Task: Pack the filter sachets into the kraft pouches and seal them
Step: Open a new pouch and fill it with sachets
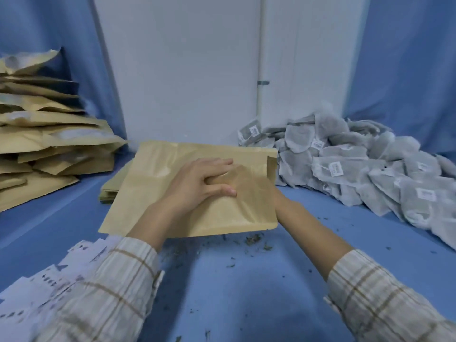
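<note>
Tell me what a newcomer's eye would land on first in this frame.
First, the flat brown kraft paper pouch at the centre of the blue table, with the left hand resting on top and the right forearm disappearing inside its open right end. Next, the big heap of grey mesh filter sachets with white tags at the right, and the tall stack of brown kraft pouches at the left.

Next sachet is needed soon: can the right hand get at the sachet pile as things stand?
Probably not right away: the right hand is tucked under the kraft pouch. Once withdrawn, the sachet pile lies beside it, nothing between.
</note>
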The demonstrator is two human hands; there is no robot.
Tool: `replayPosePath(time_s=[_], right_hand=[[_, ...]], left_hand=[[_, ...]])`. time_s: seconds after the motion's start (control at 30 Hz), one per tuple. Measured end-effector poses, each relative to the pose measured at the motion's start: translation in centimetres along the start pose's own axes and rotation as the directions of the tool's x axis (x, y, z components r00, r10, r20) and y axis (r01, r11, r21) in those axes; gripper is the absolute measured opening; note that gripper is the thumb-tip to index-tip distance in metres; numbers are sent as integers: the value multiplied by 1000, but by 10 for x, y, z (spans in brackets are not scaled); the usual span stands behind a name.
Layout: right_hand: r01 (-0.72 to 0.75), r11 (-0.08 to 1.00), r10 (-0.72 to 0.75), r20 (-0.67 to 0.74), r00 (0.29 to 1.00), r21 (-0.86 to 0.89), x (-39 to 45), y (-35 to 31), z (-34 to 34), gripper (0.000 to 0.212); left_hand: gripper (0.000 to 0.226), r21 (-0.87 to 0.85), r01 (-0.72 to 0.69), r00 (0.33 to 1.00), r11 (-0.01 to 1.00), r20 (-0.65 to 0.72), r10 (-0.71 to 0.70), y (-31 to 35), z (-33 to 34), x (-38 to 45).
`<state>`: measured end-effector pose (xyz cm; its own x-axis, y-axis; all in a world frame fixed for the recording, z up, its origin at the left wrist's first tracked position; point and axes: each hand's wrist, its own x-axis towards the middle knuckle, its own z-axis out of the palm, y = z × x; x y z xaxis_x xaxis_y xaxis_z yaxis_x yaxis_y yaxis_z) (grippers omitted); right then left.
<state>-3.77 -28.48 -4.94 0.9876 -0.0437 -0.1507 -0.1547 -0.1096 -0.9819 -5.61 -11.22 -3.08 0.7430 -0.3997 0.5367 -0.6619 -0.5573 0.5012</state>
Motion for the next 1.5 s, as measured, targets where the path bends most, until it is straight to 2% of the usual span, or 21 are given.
replayPosePath(time_s=[0.03,0.1,0.17,0.23,0.3,0.33,0.47,0.53,0.6,0.67,0.73,0.77,0.83,0.93,1.07,1.17,1.23,1.33,1.43,1.5], right_hand=[[31,999,-28,-70,997,44,2,-1,-13,32],[33,997,-25,-119,993,68,4,-2,-35,37],[158,983,-173,-171,970,-96,9,9,-54,40],[289,904,-345,-138,929,-316,18,26,-75,32],[385,842,-466,-149,872,-378,25,42,-92,15],[417,823,-504,-157,849,-386,31,48,-99,15],[423,805,-518,-145,843,-417,47,62,-117,25],[441,816,-539,-215,815,-374,57,69,-126,12],[431,810,-573,-381,726,-397,67,74,-141,16],[324,823,-562,-586,583,-467,74,79,-160,20],[249,891,-453,-765,457,-380,81,88,-180,22],[245,924,-374,-819,435,-292,83,91,-188,25],[244,958,-255,-842,475,-152,87,96,-195,41],[237,970,-185,-802,567,-56,91,100,-193,59],[331,942,-140,-822,552,62,95,102,-196,45],[460,824,-69,-747,662,331,87,98,-205,41],[483,772,-97,-675,731,413,80,97,-210,41],[490,782,-218,-566,795,386,71,92,-209,30],[453,808,-312,-379,871,376,66,86,-190,14],[404,893,-366,-203,908,198,67,80,-172,11]], left_hand=[[56,-5,-5,1000,1000,-2,5,3,10,7],[62,-4,-20,1000,1000,-24,20,6,30,20],[63,-2,-19,999,1000,-39,19,7,52,30],[63,9,-6,999,1000,-43,6,6,73,40],[65,10,10,999,1000,-32,-10,4,94,49],[66,2,20,1000,1000,-24,-20,2,103,54],[67,-18,45,998,999,-37,-45,-9,132,68],[66,-15,63,996,998,-66,-63,-15,143,73],[65,-6,89,992,996,-92,-89,-20,151,77],[64,11,96,990,995,-101,-95,-26,155,81],[63,31,98,990,995,-109,-94,-31,158,82],[63,50,100,989,994,-117,-94,-33,159,82],[59,88,113,985,990,-139,-100,-36,161,81],[57,131,129,983,983,-145,-110,-37,164,81],[60,135,132,982,982,-152,-111,-38,163,80],[59,117,133,981,984,-160,-114,-39,162,80],[59,103,141,979,985,-165,-123,-39,161,80],[59,70,144,972,987,-200,-127,-39,159,80],[60,10,132,968,991,-218,-127,-35,157,82],[57,-43,93,978,995,-185,-99,-29,158,84]])
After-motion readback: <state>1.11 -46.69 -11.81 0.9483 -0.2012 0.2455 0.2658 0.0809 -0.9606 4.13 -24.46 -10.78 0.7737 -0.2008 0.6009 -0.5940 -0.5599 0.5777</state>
